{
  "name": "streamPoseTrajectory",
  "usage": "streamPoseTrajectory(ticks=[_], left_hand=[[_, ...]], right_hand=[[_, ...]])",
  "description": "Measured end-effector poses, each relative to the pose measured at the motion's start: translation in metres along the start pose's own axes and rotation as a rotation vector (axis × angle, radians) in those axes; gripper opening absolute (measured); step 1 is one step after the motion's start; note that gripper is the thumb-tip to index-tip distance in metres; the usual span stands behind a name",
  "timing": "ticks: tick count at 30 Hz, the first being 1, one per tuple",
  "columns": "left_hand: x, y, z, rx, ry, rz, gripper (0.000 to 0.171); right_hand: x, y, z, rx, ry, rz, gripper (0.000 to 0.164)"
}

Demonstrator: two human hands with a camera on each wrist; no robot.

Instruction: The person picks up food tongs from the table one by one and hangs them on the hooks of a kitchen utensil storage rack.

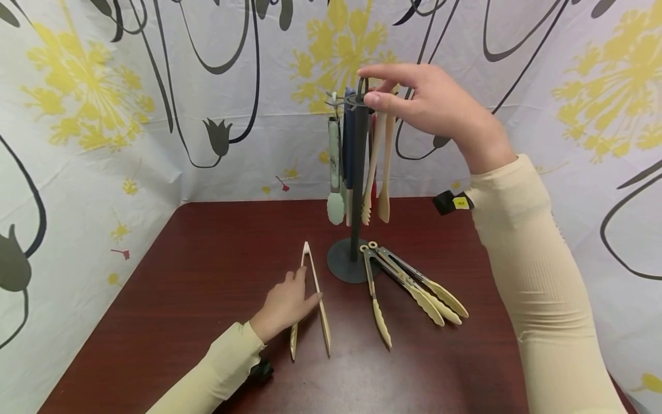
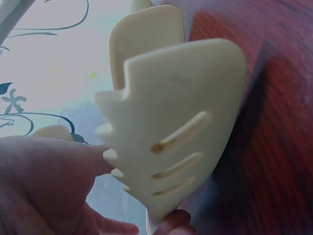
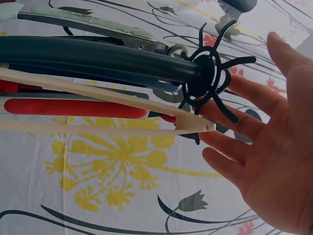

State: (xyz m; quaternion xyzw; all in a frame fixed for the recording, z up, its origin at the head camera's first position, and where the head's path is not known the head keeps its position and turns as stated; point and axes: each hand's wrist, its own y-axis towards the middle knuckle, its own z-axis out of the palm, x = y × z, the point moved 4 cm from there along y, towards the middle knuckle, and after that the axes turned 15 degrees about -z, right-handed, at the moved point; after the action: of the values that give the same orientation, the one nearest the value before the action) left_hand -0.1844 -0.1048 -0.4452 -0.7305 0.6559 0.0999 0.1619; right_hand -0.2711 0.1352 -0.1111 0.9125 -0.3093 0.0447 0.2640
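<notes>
My left hand grips a pair of long cream tongs lying spread on the table, thumb at the right arm and fingers over the left arm. In the left wrist view, the serrated, slotted head of the tongs fills the middle. My right hand is at the top of a dark utensil stand, thumb and index finger beside its top loop. Its fingers are spread around the hook ring in the right wrist view. Cream tongs hang there.
Mint-green tongs, a blue-handled utensil and a red-handled one also hang from the stand. Metal tongs with cream tips lie right of the round base, beside more such tongs. Patterned cloth backs the table.
</notes>
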Motion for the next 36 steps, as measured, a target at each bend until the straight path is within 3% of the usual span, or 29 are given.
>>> streamPoseTrajectory(ticks=[10, 17, 22, 36], left_hand=[[-0.006, 0.001, 0.006, 0.043, 0.028, -0.023, 0.095], [-0.010, 0.001, 0.007, 0.055, 0.035, -0.026, 0.103], [-0.012, 0.002, 0.006, 0.068, 0.038, -0.036, 0.100], [-0.010, 0.005, 0.003, 0.152, 0.031, -0.079, 0.111]], right_hand=[[-0.006, 0.000, 0.002, 0.004, 0.064, -0.011, 0.067], [-0.010, 0.001, 0.003, -0.004, 0.081, -0.027, 0.067], [-0.011, 0.002, 0.002, -0.008, 0.082, -0.027, 0.066], [-0.011, 0.001, 0.003, -0.020, 0.086, -0.020, 0.062]])
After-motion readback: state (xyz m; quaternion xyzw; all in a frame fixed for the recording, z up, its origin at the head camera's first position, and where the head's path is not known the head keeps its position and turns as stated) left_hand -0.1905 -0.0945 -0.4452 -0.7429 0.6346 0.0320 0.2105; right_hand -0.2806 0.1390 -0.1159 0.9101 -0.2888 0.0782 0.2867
